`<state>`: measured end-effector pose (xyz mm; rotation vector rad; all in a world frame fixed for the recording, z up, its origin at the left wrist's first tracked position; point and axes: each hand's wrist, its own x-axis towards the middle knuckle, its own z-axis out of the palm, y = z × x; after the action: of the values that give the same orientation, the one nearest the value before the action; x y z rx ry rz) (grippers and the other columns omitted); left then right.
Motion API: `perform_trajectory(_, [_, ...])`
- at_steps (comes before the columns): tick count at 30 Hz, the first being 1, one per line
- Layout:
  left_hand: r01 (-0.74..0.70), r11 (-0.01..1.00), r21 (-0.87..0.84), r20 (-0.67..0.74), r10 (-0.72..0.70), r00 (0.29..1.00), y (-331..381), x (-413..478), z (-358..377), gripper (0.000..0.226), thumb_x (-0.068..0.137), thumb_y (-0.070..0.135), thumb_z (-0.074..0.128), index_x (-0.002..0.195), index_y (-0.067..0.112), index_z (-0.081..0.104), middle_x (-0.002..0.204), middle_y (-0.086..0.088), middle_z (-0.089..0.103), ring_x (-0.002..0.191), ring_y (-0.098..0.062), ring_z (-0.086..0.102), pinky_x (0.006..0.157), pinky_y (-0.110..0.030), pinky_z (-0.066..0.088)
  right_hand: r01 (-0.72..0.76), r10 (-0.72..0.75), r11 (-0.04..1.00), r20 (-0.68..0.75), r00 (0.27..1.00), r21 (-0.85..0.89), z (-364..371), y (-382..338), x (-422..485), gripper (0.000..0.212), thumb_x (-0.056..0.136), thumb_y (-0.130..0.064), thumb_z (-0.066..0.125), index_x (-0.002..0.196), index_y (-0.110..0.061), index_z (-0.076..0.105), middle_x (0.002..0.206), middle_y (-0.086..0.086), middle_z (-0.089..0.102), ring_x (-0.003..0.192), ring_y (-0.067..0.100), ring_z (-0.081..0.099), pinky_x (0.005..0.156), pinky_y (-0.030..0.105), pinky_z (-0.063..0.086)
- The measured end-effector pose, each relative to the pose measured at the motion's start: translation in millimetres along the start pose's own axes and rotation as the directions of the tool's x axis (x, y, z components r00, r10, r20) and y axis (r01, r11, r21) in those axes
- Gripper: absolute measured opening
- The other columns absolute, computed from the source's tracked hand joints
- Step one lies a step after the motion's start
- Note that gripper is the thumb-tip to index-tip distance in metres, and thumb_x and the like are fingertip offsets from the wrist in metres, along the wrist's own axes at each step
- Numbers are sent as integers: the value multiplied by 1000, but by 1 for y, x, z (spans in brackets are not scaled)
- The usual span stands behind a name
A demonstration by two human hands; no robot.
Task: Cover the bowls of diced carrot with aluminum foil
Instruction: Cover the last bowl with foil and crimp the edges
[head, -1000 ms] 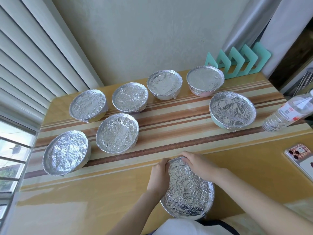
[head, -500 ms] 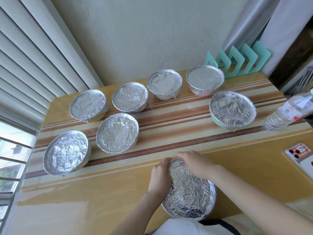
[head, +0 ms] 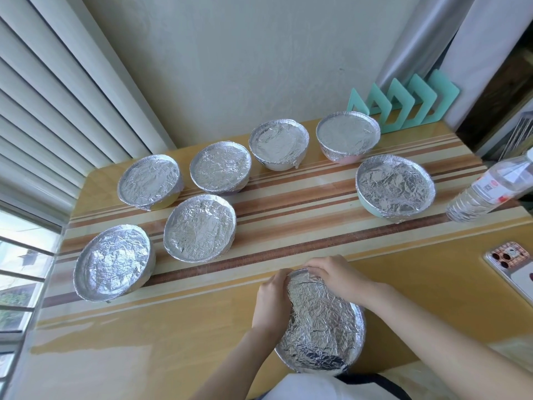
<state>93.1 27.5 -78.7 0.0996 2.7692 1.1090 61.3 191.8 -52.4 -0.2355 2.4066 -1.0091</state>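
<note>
While bowl (head: 320, 327) sits between, left grip (head: 269, 298), right grip (head: 336, 274) clasp far rim.

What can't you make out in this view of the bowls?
Head view:
Contents of the nearest foil-covered bowl and seven others: aluminium foil hides them.
Fingertips of the left hand and right hand: curled round that bowl's rim.
The clear plastic water bottle and patterned-case phone: cut by the right edge.

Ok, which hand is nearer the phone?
Right. The right hand grips the far rim of the near bowl, toward the phone; the left hand holds its opposite side.
</note>
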Motion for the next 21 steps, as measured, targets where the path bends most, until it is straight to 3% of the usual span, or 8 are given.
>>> perform_trajectory(4, [21, 999, -32, -30, -22, 999, 1, -1, -1, 35, 86, -7, 42, 105, 13, 64, 84, -3, 69, 73, -20, 61, 61, -20, 38, -30, 31, 999, -54, 998, 20, 4, 9, 1, 27, 99, -21, 44, 118, -15, 63, 95, 2, 69, 65, 5, 58, 64, 19, 43])
perform_trajectory(6, [90, 994, -65, -53, -94, 994, -1, -2, -3, 34, 88, -6, 40, 104, 13, 63, 83, -4, 69, 74, -22, 62, 60, -20, 36, -62, 63, 998, -63, 996, 12, 5, 12, 2, 29, 100, -19, 41, 121, -11, 60, 96, 8, 69, 65, 14, 62, 63, 28, 47])
perform_trajectory(9, [143, 986, -80, -41, -147, 988, -3, -5, -2, 35, 87, -8, 36, 104, 10, 60, 83, -6, 68, 76, -24, 61, 61, -25, 40, -92, 94, 995, -70, 993, 29, 6, 13, 3, 33, 100, -6, 40, 131, -7, 52, 113, 10, 64, 50, -16, 51, 53, 7, 41])
perform_trajectory(12, [167, 981, -96, -39, -171, 984, -2, -8, 0, 36, 86, -10, 34, 105, 9, 58, 82, -8, 68, 74, -27, 60, 64, -34, 43, -88, 91, 995, -66, 994, 47, 6, 9, 5, 36, 99, -1, 40, 132, -8, 51, 130, 12, 57, 82, -20, 57, 64, -4, 36])
perform_trajectory(13, [176, 979, -102, -39, -181, 983, -3, -8, 1, 36, 86, -9, 33, 105, 10, 58, 81, -8, 67, 74, -27, 60, 65, -36, 45, -83, 85, 996, -62, 994, 45, 6, 8, 6, 36, 99, -1, 40, 132, -7, 51, 128, 14, 58, 80, -20, 57, 63, -4, 36])
perform_trajectory(16, [180, 978, -101, -28, -184, 983, -3, -9, -1, 31, 91, -3, 35, 105, 12, 59, 78, -6, 67, 72, -25, 61, 66, -38, 46, -60, 61, 998, -53, 997, 21, 6, 8, 7, 35, 100, -3, 38, 133, -7, 50, 119, 17, 62, 50, -23, 45, 55, -1, 35])
perform_trajectory(18, [157, 983, -99, -21, -160, 987, -2, -8, -5, 25, 96, 9, 39, 106, 16, 61, 83, -1, 69, 76, -20, 62, 65, -28, 43, -45, 43, 998, -54, 998, -38, 6, 10, 7, 35, 100, -5, 38, 133, -10, 50, 118, 12, 63, 50, -18, 42, 55, -1, 35])
perform_trajectory(21, [104, 989, -102, 4, -104, 995, -1, -1, -10, 21, 96, 17, 46, 108, 19, 63, 91, 4, 70, 83, -13, 61, 64, -19, 37, -53, 50, 994, -31, 998, -100, 5, 9, 8, 27, 101, -8, 38, 120, -7, 57, 93, 7, 62, 55, -17, 47, 54, 6, 35])
